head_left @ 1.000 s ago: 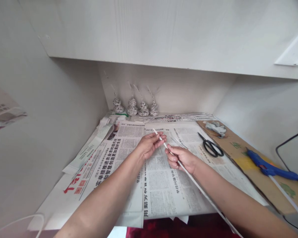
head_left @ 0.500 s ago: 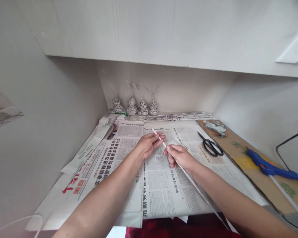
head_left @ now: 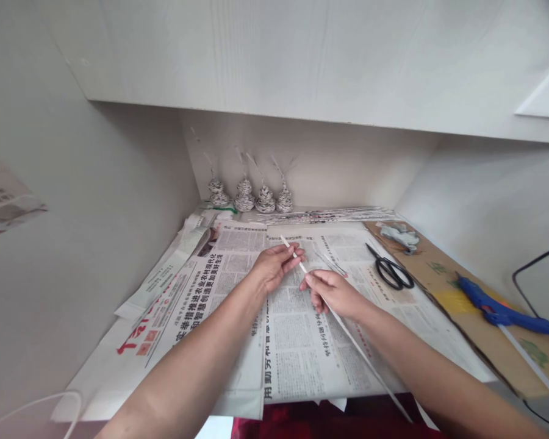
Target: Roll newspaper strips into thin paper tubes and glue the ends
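A long thin white rolled paper stick (head_left: 363, 353) runs slantwise through both hands above the newspaper (head_left: 297, 360). My left hand (head_left: 278, 265) pinches it close to its far end, and the tip pokes out past the fingers. Lower down, my right hand (head_left: 327, 289) is closed round the same stick, thumb on top. From there its tail slopes down to the right, past the newspaper's front edge. Just beyond my right hand lie a few thin wire-like strips (head_left: 330, 263). Black-handled scissors (head_left: 391, 271) rest to the right.
Several gourd-shaped woven paper pieces (head_left: 244, 196) stand along the back wall, beside a bundle of paper sticks (head_left: 333, 215). On cardboard (head_left: 462, 317) at the right lie a blue glue gun (head_left: 503, 311) and a crumpled grey rag (head_left: 400, 236). An overhanging panel (head_left: 302, 61) crosses above.
My right hand has shifted slightly down along the paper stick, and the stick's tail has swung a little to the left. My left hand keeps its pinch. The view has moved slightly.
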`<state>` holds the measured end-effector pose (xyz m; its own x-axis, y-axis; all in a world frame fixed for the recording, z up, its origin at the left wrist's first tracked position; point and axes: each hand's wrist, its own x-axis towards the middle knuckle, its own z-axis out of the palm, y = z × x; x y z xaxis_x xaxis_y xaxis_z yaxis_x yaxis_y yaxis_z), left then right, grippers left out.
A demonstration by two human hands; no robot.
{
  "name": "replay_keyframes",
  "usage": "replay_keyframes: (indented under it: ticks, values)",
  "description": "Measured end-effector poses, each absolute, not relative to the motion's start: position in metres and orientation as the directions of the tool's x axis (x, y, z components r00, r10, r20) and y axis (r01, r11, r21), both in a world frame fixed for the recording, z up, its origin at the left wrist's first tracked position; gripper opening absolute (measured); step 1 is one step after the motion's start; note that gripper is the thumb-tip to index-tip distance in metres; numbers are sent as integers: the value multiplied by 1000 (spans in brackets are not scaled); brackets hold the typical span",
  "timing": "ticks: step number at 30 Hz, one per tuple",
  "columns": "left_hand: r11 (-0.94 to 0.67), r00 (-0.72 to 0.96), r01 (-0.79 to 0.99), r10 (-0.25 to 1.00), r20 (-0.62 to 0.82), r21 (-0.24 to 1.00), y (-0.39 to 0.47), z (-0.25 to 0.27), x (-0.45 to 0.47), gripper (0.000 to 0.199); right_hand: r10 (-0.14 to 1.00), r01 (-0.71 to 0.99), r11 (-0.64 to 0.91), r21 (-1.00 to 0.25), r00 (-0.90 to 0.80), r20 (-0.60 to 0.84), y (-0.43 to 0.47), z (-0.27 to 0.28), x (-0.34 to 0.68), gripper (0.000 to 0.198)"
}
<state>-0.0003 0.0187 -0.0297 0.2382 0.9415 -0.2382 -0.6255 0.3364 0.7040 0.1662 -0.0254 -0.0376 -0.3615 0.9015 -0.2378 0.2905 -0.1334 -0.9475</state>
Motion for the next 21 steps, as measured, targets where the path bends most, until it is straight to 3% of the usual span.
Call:
replay_keyframes:
  ticks: [8,12,15,18,21]
  values:
    - [335,253,-629,942,-222,701,19,-31,0,12,882,228,-189,-955,-388,-267,-27,-34,165,44]
    - [331,237,-624,943,-232,708,20,-31,0,12,900,317,-155,-936,-346,-266,-24,-31,168,46]
    - [328,215,-627,945,-248,707,19,-31,1,11,983,449,83,-890,-186,-3,-14,-22,168,37]
    - [325,217,-626,946,-242,709,18,-31,3,11,945,575,317,-754,-127,301,-1,-8,159,29]
    - [314,245,-609,948,-204,728,16,-32,6,13,911,680,389,-622,-182,370,13,5,144,27]
